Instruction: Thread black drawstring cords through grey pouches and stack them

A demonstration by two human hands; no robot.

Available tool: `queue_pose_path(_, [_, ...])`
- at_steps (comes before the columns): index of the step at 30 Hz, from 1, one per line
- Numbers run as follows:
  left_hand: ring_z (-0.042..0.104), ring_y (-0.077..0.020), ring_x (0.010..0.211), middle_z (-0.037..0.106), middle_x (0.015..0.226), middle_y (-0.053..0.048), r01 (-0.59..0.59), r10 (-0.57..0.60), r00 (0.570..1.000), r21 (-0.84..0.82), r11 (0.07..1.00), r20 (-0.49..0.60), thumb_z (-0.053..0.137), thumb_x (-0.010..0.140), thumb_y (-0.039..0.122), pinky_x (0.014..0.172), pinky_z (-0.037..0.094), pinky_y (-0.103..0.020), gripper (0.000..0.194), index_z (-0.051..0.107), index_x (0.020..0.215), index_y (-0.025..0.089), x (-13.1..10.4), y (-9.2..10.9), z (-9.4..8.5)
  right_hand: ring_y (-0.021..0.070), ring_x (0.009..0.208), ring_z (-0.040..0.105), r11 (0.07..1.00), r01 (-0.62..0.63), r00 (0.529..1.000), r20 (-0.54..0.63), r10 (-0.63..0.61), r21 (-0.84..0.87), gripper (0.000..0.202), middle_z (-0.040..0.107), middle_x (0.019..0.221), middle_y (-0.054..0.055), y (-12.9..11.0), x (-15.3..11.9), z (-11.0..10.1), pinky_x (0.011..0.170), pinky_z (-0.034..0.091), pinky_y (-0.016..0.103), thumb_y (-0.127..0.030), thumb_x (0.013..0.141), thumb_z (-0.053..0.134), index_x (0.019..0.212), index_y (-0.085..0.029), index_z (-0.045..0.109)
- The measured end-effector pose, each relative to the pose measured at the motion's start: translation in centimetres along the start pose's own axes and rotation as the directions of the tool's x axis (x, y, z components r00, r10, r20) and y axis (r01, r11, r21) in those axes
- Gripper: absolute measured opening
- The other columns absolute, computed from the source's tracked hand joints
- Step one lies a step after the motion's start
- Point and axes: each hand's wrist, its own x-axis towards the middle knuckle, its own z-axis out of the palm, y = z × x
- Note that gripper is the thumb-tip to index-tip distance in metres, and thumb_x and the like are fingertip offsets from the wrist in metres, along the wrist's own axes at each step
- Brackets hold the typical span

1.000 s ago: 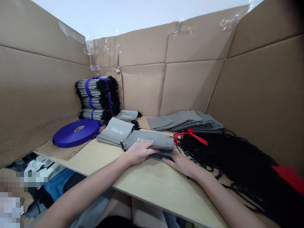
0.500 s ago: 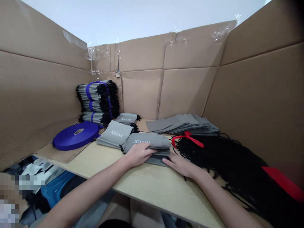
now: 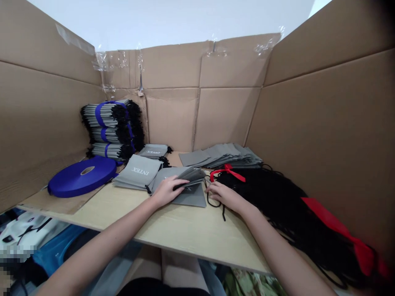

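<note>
My left hand point(image 3: 168, 191) is closed on the front edge of a stack of grey fabric pouches point(image 3: 195, 176), its fingers bending the upper ones up. Beneath them a flat grey pouch point(image 3: 191, 198) lies on the board, its lettering partly covered. Just right of the stack, my right hand point(image 3: 226, 196) has its fingers curled together on a black cord point(image 3: 224, 213), which loops below the fingertips with one end hanging down. Finished-looking INTEX pouches point(image 3: 142, 169) with black cord ends lie left of my left hand.
Purple-strapped pouch bundles point(image 3: 106, 133) stand at the back left behind a purple ribbon roll point(image 3: 82, 176). Plain grey pouches point(image 3: 220, 155) fan out at the back. A mass of black cords point(image 3: 262, 193) with red ties point(image 3: 327, 222) lies right. Cardboard walls point(image 3: 169, 119) enclose the board point(image 3: 185, 230).
The view has turned slightly right. My left hand has lifted the upper pouches' right edge, uncovering more of the lower one. My right hand has left the stack and closed on a black cord.
</note>
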Motion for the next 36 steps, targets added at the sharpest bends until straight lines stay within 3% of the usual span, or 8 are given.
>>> queue_pose_path(6, [0.055, -0.0175, 0.083, 0.057, 0.086, -0.004, -0.002, 0.001, 1.000, -0.074, 0.997, -0.002, 0.047, 0.087, 0.029, 0.073, 0.042, -0.025, 0.030, 0.059, 0.114, 0.027, 0.0, 0.0, -0.1, 0.0196, 0.088, 0.048, 0.995, 0.103, 0.995, -0.001, -0.103, 0.019, 0.008, 0.052, 0.088, 0.004, -0.5, 0.0, -0.2, 0.077, 0.039, 0.029, -0.021, 0.081, 0.051, 0.081, -0.020, 0.059])
queue_pose_path(14, [0.057, -0.0185, 0.090, 0.062, 0.097, -0.005, 0.040, -0.049, 0.997, -0.153, 0.987, -0.056, 0.047, 0.087, 0.027, 0.080, 0.043, -0.028, 0.028, 0.061, 0.111, 0.025, 0.2, -0.6, 0.0, 0.0180, 0.084, 0.051, 0.992, 0.119, 0.993, 0.002, -0.120, 0.048, 0.019, 0.054, 0.086, 0.005, -0.2, 0.0, -0.1, 0.074, 0.040, 0.028, -0.025, 0.087, 0.042, 0.078, -0.019, 0.057])
queue_pose_path(17, [0.058, -0.0186, 0.093, 0.063, 0.102, -0.005, 0.032, -0.051, 0.994, -0.182, 0.983, -0.098, 0.047, 0.087, 0.025, 0.084, 0.043, -0.029, 0.028, 0.061, 0.111, 0.024, 0.2, -1.0, 0.2, 0.0191, 0.089, 0.052, 0.995, 0.097, 0.995, -0.039, -0.096, 0.026, 0.027, 0.056, 0.091, 0.006, -0.9, -0.1, -0.2, 0.080, 0.040, 0.031, -0.034, 0.091, 0.035, 0.085, -0.020, 0.057])
queue_pose_path(21, [0.059, -0.0182, 0.092, 0.065, 0.103, -0.004, 0.031, -0.063, 0.987, -0.212, 0.977, -0.147, 0.047, 0.087, 0.025, 0.082, 0.045, -0.030, 0.027, 0.062, 0.109, 0.024, 0.2, -1.2, 0.2, 0.0227, 0.109, 0.046, 0.987, 0.158, 0.987, -0.023, -0.158, 0.002, 0.040, 0.051, 0.119, 0.008, -2.8, -0.2, 0.0, 0.092, 0.037, 0.035, -0.048, 0.078, 0.055, 0.109, -0.021, 0.054])
queue_pose_path(24, [0.058, -0.0178, 0.092, 0.065, 0.102, -0.003, 0.027, -0.086, 0.962, -0.222, 0.975, -0.258, 0.046, 0.087, 0.025, 0.083, 0.045, -0.031, 0.027, 0.061, 0.109, 0.024, 0.3, -1.3, 0.1, 0.0250, 0.119, 0.041, 0.986, 0.162, 0.984, 0.076, -0.164, 0.027, 0.056, 0.044, 0.132, 0.011, -3.7, -0.2, 0.3, 0.099, 0.033, 0.037, -0.049, 0.076, 0.057, 0.123, -0.021, 0.048])
queue_pose_path(29, [0.058, -0.0174, 0.093, 0.065, 0.103, -0.004, 0.021, -0.114, 0.911, -0.231, 0.973, -0.397, 0.048, 0.087, 0.025, 0.083, 0.046, -0.031, 0.026, 0.061, 0.109, 0.022, 0.3, -1.4, -0.3, 0.0242, 0.119, 0.043, 0.990, 0.126, 0.985, 0.110, -0.133, 0.067, 0.052, 0.048, 0.132, 0.008, -3.6, -0.1, 0.7, 0.101, 0.032, 0.037, -0.046, 0.081, 0.052, 0.127, -0.023, 0.048])
queue_pose_path(32, [0.059, -0.0166, 0.090, 0.065, 0.101, -0.004, -0.014, -0.050, 0.945, -0.193, 0.981, -0.325, 0.046, 0.088, 0.025, 0.081, 0.046, -0.030, 0.027, 0.061, 0.110, 0.023, 0.2, -1.3, -0.1, 0.0238, 0.115, 0.048, 0.991, 0.110, 0.988, 0.099, -0.118, 0.080, 0.049, 0.051, 0.129, 0.007, -3.5, 0.0, 0.7, 0.098, 0.035, 0.036, -0.046, 0.082, 0.051, 0.126, -0.024, 0.049])
queue_pose_path(36, [0.058, -0.0165, 0.091, 0.062, 0.104, -0.004, -0.159, 0.159, 0.987, -0.016, 0.987, -0.020, 0.045, 0.089, 0.027, 0.078, 0.045, -0.028, 0.027, 0.063, 0.107, 0.029, -0.3, -1.1, 0.5, 0.0237, 0.115, 0.048, 0.983, 0.130, 0.983, 0.114, -0.145, 0.131, 0.054, 0.050, 0.130, 0.008, -3.8, 0.0, 0.6, 0.098, 0.036, 0.036, -0.047, 0.082, 0.051, 0.129, -0.021, 0.047])
